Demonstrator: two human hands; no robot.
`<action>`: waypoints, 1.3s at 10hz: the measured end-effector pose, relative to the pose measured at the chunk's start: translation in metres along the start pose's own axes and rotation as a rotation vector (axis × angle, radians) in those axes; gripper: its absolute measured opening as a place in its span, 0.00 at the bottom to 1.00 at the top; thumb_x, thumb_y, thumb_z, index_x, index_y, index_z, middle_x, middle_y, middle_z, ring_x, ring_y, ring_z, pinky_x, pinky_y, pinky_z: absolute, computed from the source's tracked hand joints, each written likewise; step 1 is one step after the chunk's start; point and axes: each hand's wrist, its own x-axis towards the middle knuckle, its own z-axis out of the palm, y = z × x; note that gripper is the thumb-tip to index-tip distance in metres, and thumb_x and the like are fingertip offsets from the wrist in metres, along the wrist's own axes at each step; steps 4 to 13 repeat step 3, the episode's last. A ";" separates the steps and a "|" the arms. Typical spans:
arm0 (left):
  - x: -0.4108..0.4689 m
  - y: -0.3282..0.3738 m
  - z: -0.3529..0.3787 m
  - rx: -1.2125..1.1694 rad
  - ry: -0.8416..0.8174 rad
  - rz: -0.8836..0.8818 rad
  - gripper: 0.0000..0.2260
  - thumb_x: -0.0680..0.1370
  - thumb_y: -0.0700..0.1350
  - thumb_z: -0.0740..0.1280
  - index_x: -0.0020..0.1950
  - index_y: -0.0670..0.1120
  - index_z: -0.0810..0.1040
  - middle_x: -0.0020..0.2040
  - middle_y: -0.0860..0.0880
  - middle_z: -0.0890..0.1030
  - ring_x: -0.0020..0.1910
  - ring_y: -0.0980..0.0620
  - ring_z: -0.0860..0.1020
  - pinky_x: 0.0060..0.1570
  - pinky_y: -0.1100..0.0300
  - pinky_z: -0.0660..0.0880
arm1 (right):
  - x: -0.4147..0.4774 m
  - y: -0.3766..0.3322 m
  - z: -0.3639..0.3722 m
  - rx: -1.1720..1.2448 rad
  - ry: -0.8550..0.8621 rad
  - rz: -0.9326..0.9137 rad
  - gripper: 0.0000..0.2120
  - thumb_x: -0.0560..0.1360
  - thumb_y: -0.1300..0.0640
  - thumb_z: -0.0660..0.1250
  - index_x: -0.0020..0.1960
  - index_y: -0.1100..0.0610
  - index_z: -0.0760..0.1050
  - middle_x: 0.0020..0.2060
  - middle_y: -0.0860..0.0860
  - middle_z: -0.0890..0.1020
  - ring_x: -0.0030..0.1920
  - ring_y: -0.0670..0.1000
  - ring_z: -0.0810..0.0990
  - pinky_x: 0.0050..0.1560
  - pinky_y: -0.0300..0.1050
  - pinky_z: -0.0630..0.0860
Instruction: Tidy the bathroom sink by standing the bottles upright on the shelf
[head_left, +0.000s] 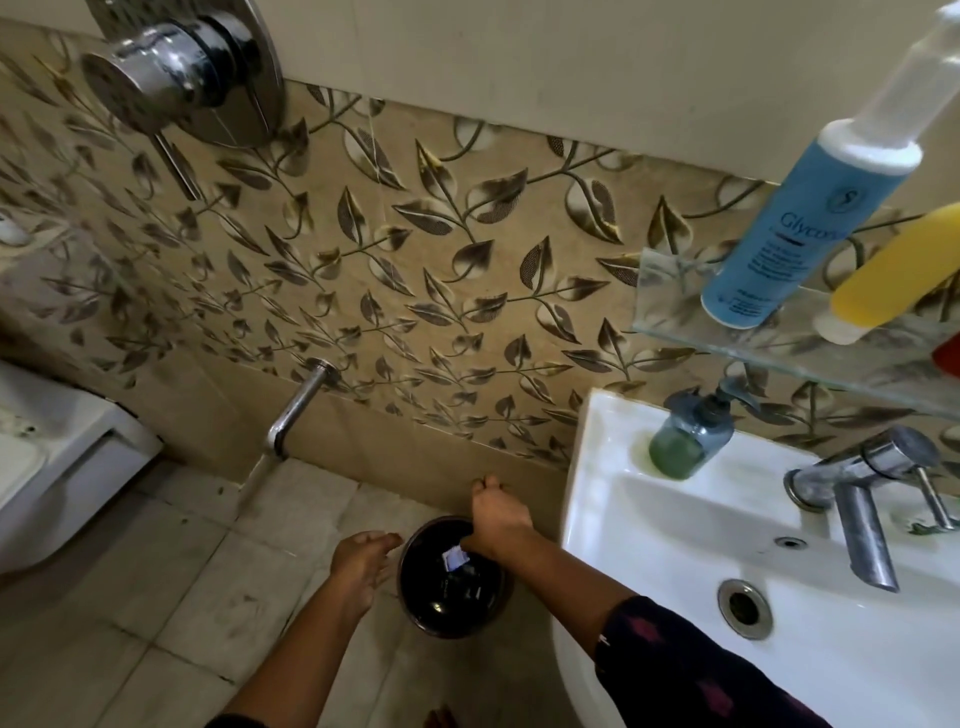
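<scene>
A blue bottle (779, 234) with a white cap stands upright on the glass shelf (670, 306) above the white sink (623, 525). Beside it a yellow bottle (893, 270) stands on its white cap, and a red item (948, 356) shows at the frame edge. A pump bottle of green liquid (685, 441) sits on the sink's back corner. Both hands are down by a dark bin (415, 613) on the floor. My left hand (363, 561) is open beside its left rim. My right hand (496, 519) hangs over it, fingers curled down by a small white and blue packet (454, 558).
A chrome tap (862, 493) stands on the sink's right side. On the patterned wall are a spout (296, 410) low down and a shower mixer (182, 67) high up. A white toilet (52, 447) is at the left. The floor is tiled.
</scene>
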 end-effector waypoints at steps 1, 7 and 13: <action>0.003 -0.005 -0.004 0.028 -0.006 -0.017 0.08 0.75 0.35 0.65 0.54 0.38 0.73 0.41 0.45 0.75 0.45 0.46 0.73 0.46 0.56 0.70 | 0.001 0.005 0.001 0.000 -0.008 0.016 0.34 0.70 0.54 0.72 0.69 0.62 0.60 0.67 0.57 0.62 0.65 0.59 0.67 0.60 0.54 0.74; -0.002 -0.012 0.008 0.484 0.077 0.220 0.24 0.77 0.46 0.62 0.72 0.42 0.63 0.72 0.40 0.65 0.71 0.42 0.65 0.68 0.51 0.63 | 0.002 0.007 0.011 -0.010 0.046 0.013 0.32 0.77 0.44 0.58 0.73 0.61 0.55 0.73 0.59 0.58 0.72 0.61 0.58 0.70 0.55 0.61; -0.002 -0.012 0.008 0.484 0.077 0.220 0.24 0.77 0.46 0.62 0.72 0.42 0.63 0.72 0.40 0.65 0.71 0.42 0.65 0.68 0.51 0.63 | 0.002 0.007 0.011 -0.010 0.046 0.013 0.32 0.77 0.44 0.58 0.73 0.61 0.55 0.73 0.59 0.58 0.72 0.61 0.58 0.70 0.55 0.61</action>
